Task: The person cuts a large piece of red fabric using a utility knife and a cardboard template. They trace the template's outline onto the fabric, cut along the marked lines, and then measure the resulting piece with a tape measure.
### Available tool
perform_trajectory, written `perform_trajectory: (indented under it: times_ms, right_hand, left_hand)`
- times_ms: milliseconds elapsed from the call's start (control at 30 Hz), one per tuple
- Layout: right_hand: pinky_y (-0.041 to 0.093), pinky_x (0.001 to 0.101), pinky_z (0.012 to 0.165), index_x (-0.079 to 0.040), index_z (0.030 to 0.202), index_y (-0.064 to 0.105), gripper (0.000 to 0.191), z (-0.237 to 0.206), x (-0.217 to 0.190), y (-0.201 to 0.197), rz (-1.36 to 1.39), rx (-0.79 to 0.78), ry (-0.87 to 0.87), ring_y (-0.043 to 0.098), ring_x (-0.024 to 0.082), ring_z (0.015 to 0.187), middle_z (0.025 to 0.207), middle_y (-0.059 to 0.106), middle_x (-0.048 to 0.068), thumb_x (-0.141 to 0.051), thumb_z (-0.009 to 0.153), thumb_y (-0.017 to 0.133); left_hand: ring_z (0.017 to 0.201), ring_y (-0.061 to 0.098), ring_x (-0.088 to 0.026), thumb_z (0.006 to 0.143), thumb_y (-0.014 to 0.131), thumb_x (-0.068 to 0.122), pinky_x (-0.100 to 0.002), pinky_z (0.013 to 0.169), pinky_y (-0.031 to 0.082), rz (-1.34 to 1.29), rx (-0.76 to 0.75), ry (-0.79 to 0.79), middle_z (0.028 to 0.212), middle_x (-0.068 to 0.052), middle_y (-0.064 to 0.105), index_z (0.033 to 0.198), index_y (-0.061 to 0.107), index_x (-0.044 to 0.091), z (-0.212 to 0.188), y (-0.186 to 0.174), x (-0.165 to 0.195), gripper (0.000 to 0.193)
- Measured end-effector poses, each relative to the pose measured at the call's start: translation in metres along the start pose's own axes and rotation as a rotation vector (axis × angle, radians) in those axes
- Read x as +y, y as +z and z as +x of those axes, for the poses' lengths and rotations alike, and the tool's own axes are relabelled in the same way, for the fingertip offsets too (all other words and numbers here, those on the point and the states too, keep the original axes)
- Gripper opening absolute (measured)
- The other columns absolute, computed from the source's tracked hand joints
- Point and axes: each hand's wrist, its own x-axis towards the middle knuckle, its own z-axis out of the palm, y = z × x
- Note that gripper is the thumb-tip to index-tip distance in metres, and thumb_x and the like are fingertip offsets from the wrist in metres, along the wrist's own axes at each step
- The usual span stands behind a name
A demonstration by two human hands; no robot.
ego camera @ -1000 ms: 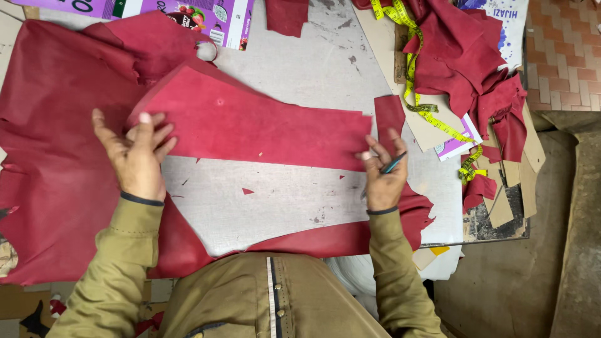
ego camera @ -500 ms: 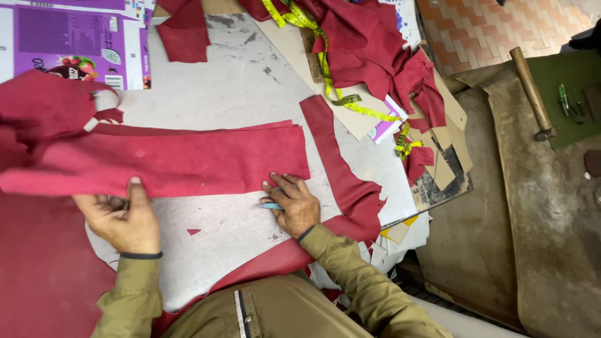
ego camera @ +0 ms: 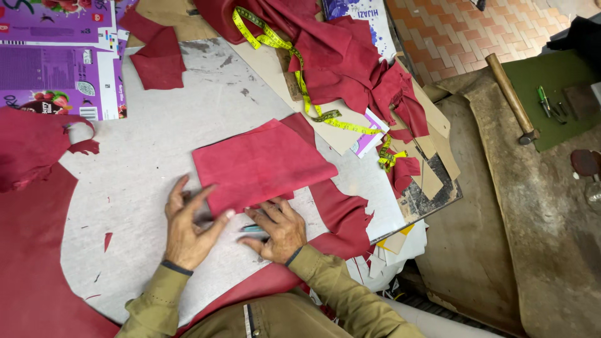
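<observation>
A folded piece of red leather [ego camera: 260, 161] lies flat on the grey worktable [ego camera: 156, 169]. My left hand [ego camera: 188, 228] rests on the table with fingers spread, its fingertips touching the piece's lower left edge. My right hand [ego camera: 280, 230] sits beside it at the piece's lower edge, with a teal pen [ego camera: 251, 228] tucked under its fingers. A narrow curved strip of red leather [ego camera: 341, 209] runs down from under the folded piece to the right of my right hand.
A large red hide [ego camera: 31, 250] covers the table's left side. A yellow tape measure [ego camera: 300, 81] trails over heaped red leather [ego camera: 341, 56] and cardboard patterns [ego camera: 432, 175]. Purple flattened boxes [ego camera: 56, 69] lie far left. A hammer [ego camera: 510, 97] and green mat [ego camera: 551, 94] are on the right.
The long red strip has been folded into a shorter, compact piece. Both hands came closer together at its near edge, and the view shifted toward the table's middle.
</observation>
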Motion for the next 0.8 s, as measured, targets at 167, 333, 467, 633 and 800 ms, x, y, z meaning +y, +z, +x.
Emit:
perform_trajectory:
  times_ms: [167,333,467,633,800]
  right_hand:
    - [0.044,0.0438,0.071,-0.006,0.099,0.077,0.046,0.040,0.023,-0.023,0.034,0.156,-0.170,0.062,0.029,0.085,0.094,0.070,0.010,-0.043,0.075,0.088]
    - [0.047,0.0482,0.083,0.000,0.116,0.068,0.042,0.182,0.120,-0.027,-0.119,0.215,-0.040,0.057,0.040,0.093,0.106,0.065,0.019,-0.015,0.081,0.086]
    - [0.047,0.0499,0.093,0.000,0.136,0.056,0.083,0.324,0.188,0.005,-0.361,0.176,0.101,0.057,0.042,0.112,0.125,0.062,0.022,-0.036,0.071,0.093]
    - [0.042,0.0656,0.095,-0.002,0.143,0.051,0.106,0.432,0.211,0.063,-0.469,0.147,0.107,0.054,0.048,0.125,0.134,0.060,0.022,-0.044,0.054,0.092]
    - [0.052,0.0480,0.091,-0.020,0.112,0.072,0.029,0.490,0.216,0.089,-0.324,0.167,0.445,0.067,0.037,0.106,0.110,0.071,0.013,-0.035,0.087,0.070]
  left_hand:
    - [0.078,0.071,-0.015,0.083,0.080,0.017,-0.027,0.072,0.058,-0.338,-0.148,-0.607,0.102,-0.013,0.076,0.137,0.057,0.009,0.028,0.019,-0.022,0.059]
    - [0.093,0.061,-0.011,0.099,0.061,0.001,-0.027,0.085,0.054,-0.968,-0.011,-0.360,0.106,-0.006,0.066,0.118,0.063,0.002,0.053,0.027,-0.039,0.019]
    - [0.099,0.059,-0.008,0.105,0.050,0.001,-0.025,0.092,0.052,-1.051,0.211,-0.328,0.112,-0.005,0.066,0.122,0.053,0.004,0.062,0.017,-0.062,0.018]
    - [0.097,0.061,-0.010,0.101,0.051,0.001,-0.027,0.089,0.051,-0.991,0.221,-0.523,0.111,-0.008,0.068,0.126,0.052,0.005,0.061,0.009,-0.103,0.025]
    - [0.104,0.061,-0.011,0.099,0.052,0.001,-0.027,0.095,0.048,-0.887,0.209,-0.471,0.116,-0.008,0.067,0.129,0.051,0.003,0.066,0.016,-0.136,0.030]
